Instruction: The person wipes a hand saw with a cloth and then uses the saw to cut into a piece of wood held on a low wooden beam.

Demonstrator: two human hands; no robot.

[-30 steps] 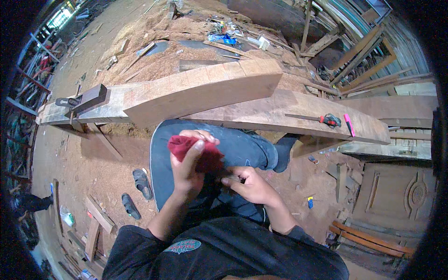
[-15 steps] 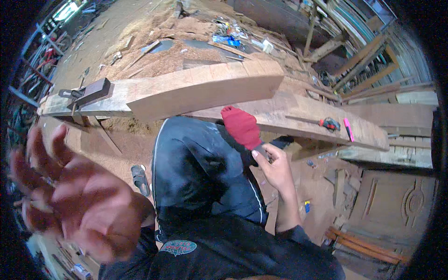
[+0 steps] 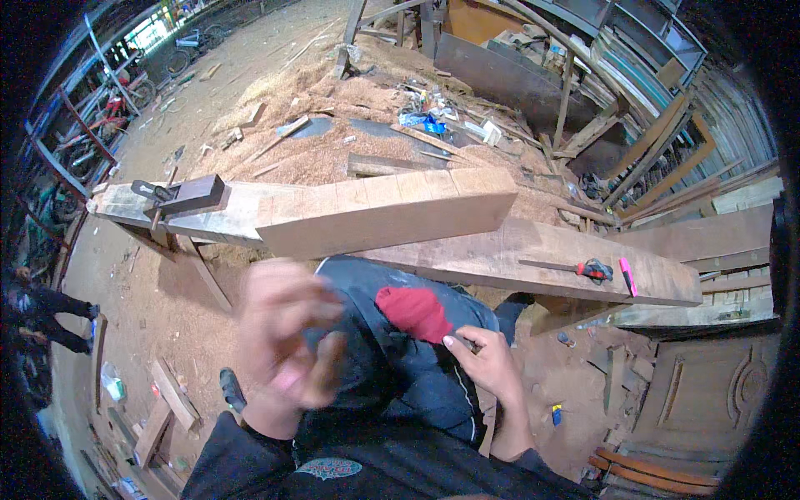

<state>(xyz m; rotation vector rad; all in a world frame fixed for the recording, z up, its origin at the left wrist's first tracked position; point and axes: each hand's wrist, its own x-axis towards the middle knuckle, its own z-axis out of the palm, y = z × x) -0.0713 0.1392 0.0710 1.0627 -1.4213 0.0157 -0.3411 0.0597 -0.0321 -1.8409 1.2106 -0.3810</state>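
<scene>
2 bare hands in front of the wooden bench (image 3: 487,252), the right gripping a red cloth bundle (image 3: 414,313).
The right hand (image 3: 485,362) pinches the bundle's narrow, dark end between thumb and fingers; the cloth hangs above the dark trousers (image 3: 383,367), just short of the bench's near edge, though contact with the trousers cannot be told. The left hand (image 3: 292,333) is raised and motion-blurred, thumb and half-curled fingers spread apart. A hand plane (image 3: 198,194) sits by the bench's left end. A thick, curved timber (image 3: 383,221) lies aslant across the middle, its left end at the near edge, its right end toward the far edge. Near the right end lie a red-and-black-handled tool (image 3: 595,271) and a pink marker (image 3: 627,277).
</scene>
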